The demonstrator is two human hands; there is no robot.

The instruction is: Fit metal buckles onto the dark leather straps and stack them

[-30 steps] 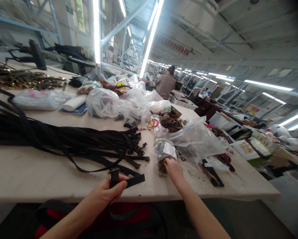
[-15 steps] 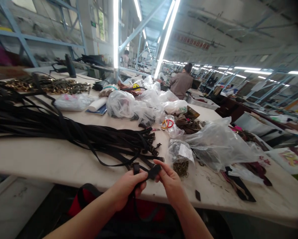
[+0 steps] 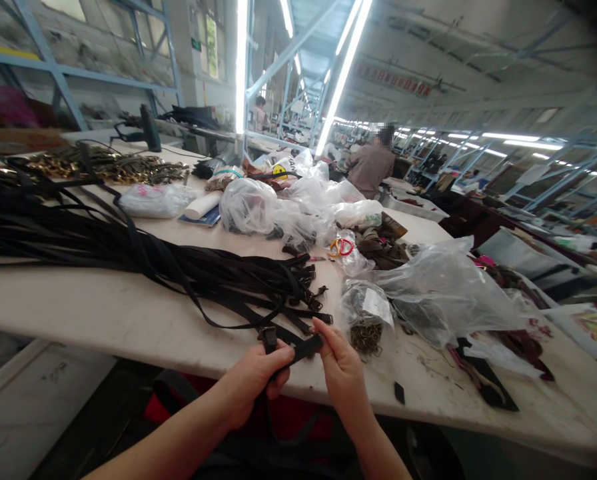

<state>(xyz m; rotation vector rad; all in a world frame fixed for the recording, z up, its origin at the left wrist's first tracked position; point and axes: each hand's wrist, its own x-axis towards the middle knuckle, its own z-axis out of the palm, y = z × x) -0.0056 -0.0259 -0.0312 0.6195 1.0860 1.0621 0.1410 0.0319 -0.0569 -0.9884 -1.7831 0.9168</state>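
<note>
A black strap (image 3: pixel 304 349) runs between my two hands above the table's front edge. My left hand (image 3: pixel 261 377) is closed on it, thumb on top, with a dark buckle-like piece (image 3: pixel 268 338) standing up beside the fingers. At the strap's right end, my right hand (image 3: pixel 341 367) pinches it between thumb and fingers. More of the strap hangs below my left hand. Just beyond lies a large bundle of black straps (image 3: pixel 193 267), its buckle ends (image 3: pixel 318 293) pointing right.
Plastic bags (image 3: pixel 251 207) crowd the middle of the table (image 3: pixel 103 293). Scissors with red and yellow handles (image 3: pixel 341 247) lie among them. A clear bag of small metal hooks (image 3: pixel 366 333) is right of my hands. Metal hardware (image 3: pixel 113 165) is piled back left. A person (image 3: pixel 371 167) stands farther off.
My right hand has shifted slightly, and the strap between my hands now lies straighter and more visible. The whole view has moved a little.
</note>
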